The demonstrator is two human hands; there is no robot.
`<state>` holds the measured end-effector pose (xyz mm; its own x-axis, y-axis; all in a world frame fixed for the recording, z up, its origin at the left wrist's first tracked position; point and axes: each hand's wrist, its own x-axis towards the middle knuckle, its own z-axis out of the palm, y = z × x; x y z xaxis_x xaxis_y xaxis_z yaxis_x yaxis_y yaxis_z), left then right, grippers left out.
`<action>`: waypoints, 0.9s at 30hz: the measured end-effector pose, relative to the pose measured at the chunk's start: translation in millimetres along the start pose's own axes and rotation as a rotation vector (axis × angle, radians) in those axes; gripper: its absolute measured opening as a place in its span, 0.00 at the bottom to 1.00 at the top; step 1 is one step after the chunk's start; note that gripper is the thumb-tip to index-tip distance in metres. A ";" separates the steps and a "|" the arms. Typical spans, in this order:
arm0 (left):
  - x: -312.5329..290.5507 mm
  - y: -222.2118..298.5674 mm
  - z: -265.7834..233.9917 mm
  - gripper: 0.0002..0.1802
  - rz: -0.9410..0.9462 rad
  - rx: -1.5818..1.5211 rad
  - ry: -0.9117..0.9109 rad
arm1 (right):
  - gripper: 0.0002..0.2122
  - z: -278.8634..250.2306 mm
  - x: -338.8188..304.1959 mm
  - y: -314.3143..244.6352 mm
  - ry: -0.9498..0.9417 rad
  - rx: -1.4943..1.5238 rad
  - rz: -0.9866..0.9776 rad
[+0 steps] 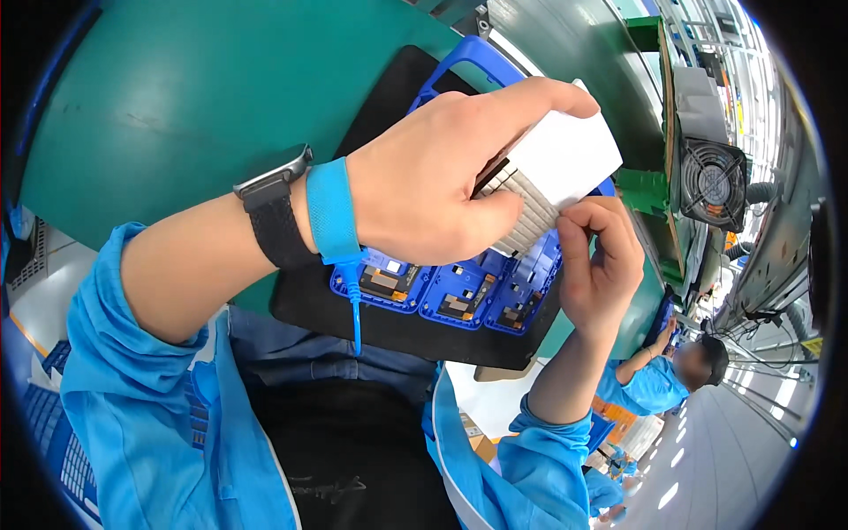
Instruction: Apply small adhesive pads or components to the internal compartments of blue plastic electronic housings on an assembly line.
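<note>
My left hand (428,181) is closed around a white sheet (570,150) that carries rows of grey strips (528,205), thumb below and fingers over the far side. At the sheet's near right corner, the fingertips of my right hand (609,261) are pinched together; whether a strip is between them is too small to tell. Underneath lie several blue plastic housings (427,305) with circuit parts inside, partly hidden by my hands. They rest on a black mat (305,309).
A blue frame with a handle (477,51) stands at the mat's far side. The green tabletop (194,106) stretches left. To the right are a fan (714,185) and green-edged shelving (658,185). A co-worker in blue (654,384) is farther right. A blue cord (356,309) hangs from my left wristband.
</note>
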<state>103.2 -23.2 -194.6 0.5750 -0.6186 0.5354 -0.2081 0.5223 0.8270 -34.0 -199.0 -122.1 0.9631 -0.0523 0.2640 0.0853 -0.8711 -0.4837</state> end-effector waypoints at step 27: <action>24.4 20.7 -38.9 0.35 0.160 0.328 0.345 | 0.07 68.8 6.8 -63.2 -0.329 0.229 -0.018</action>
<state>143.7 -4.6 -171.2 0.7321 -0.2867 0.6179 -0.5209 0.3490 0.7790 -15.2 -110.7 -147.1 0.9880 0.1538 0.0107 0.1220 -0.7371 -0.6647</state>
